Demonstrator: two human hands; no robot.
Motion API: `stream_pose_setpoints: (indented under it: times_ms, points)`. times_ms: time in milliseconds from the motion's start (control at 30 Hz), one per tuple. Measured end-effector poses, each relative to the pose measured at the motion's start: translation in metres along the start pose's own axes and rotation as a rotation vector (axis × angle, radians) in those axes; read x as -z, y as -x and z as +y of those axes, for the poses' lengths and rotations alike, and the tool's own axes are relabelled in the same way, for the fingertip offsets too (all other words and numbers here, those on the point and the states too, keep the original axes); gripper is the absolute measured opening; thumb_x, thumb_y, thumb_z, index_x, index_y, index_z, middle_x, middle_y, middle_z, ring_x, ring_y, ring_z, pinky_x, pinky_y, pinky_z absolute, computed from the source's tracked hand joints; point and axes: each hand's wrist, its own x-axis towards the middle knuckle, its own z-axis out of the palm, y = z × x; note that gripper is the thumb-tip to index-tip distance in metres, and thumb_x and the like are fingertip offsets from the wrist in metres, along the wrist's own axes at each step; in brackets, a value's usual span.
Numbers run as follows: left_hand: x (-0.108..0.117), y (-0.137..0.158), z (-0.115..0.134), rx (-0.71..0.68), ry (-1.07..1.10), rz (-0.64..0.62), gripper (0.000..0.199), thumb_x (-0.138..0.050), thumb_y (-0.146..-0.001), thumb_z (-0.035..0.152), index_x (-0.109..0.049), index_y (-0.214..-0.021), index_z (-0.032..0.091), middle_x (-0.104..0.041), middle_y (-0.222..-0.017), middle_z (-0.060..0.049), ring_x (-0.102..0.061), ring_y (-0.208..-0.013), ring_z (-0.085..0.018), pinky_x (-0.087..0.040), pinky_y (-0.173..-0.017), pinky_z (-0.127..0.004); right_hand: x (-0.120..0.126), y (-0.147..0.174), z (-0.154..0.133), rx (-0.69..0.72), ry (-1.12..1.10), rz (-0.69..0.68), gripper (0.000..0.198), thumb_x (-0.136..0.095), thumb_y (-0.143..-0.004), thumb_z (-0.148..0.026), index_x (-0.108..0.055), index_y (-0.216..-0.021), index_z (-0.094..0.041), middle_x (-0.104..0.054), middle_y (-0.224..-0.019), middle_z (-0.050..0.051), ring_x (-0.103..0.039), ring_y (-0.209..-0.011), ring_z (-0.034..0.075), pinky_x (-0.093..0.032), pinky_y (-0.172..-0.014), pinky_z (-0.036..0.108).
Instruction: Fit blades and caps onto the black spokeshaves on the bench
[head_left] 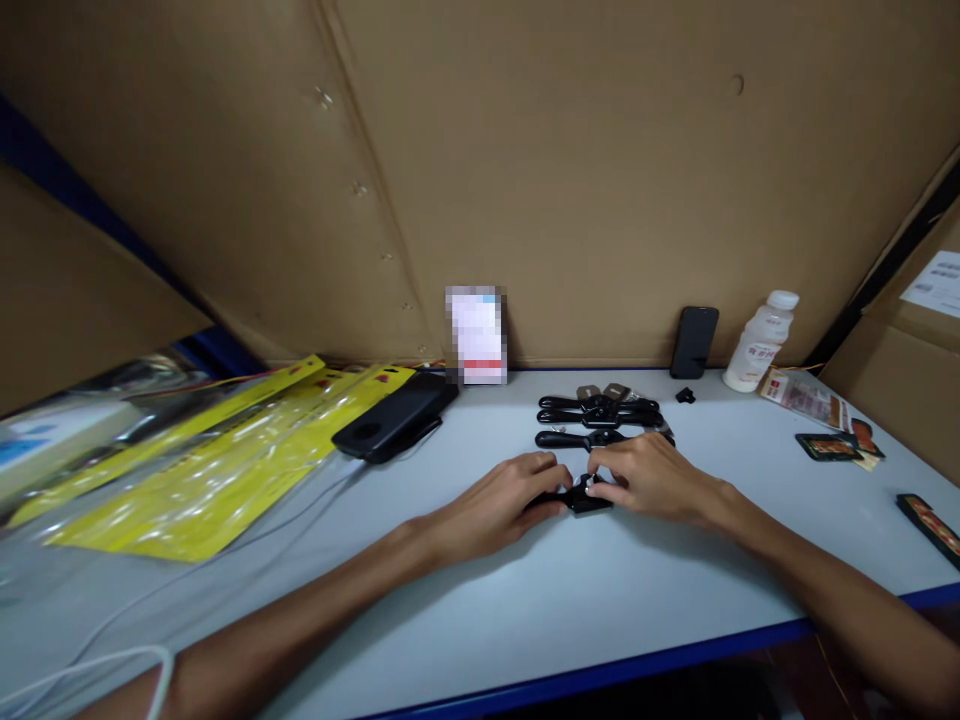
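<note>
Both hands rest low on the pale worktop (525,600), meeting over a small black part (583,496) that lies on the surface between them. The left hand (504,502) lies palm down with its fingers curled over the left end of the part, closed on it. The right hand (651,478) comes in from the other side, its fingertips (600,488) pinched narrow on the right end of the same part. What kind of part it is cannot be told; most of it is covered by the fingers.

Just behind the hands, toward the wall, lies a small heap of black handled tools (600,418), stacked roughly parallel and touching one another. A tiny black piece (684,395) sits apart to the right of the heap.

Against the cardboard wall (570,180) at the back stand a dark phone (694,342), leaning upright, and beside it a white bottle (761,342) with a white cap. A white card (478,335) stands further left; its face is blurred.

On the left of the worktop lie yellow plastic packets (217,470), overlapping, with a black power bank (394,418) just beside their far corner. White cables (97,665) run along the near left edge.

On the right lie several small snack wrappers (832,445), well apart from the hands.
</note>
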Motion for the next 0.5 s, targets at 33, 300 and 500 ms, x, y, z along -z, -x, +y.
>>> stream_pose_setpoints:
  times_ms: [33,300,500]
  points:
    - [0.000,0.000,0.000,0.003,-0.002,-0.001,0.012,-0.053,-0.104,0.026,-0.063,-0.108,0.021,-0.063,-0.102,-0.006,-0.060,-0.087,-0.020,-0.048,-0.076,-0.033,-0.001,0.000,0.000,0.012,0.026,0.000,0.012,-0.068,-0.096,-0.027,-0.074,-0.101,-0.018,-0.073,-0.086,0.004,-0.053,-0.066,0.014,-0.024,-0.061,0.030]
    - [-0.002,-0.002,0.001,0.064,0.013,0.026,0.006,-0.060,-0.100,0.022,-0.063,-0.105,0.022,-0.063,-0.099,-0.003,-0.060,-0.085,-0.019,-0.045,-0.075,-0.030,-0.004,0.000,0.000,0.070,0.198,-0.030,0.016,-0.059,-0.104,-0.028,-0.070,-0.103,-0.016,-0.074,-0.087,0.005,-0.057,-0.066,0.015,-0.017,-0.059,0.033]
    - [-0.003,-0.004,0.004,0.110,0.004,0.035,0.003,-0.062,-0.098,0.020,-0.062,-0.100,0.022,-0.063,-0.090,-0.001,-0.059,-0.083,-0.019,-0.043,-0.073,-0.029,-0.016,0.001,-0.010,0.064,0.412,-0.041,0.019,-0.048,-0.105,-0.015,-0.067,-0.109,-0.013,-0.077,-0.090,0.011,-0.063,-0.068,0.019,-0.017,-0.056,0.036]
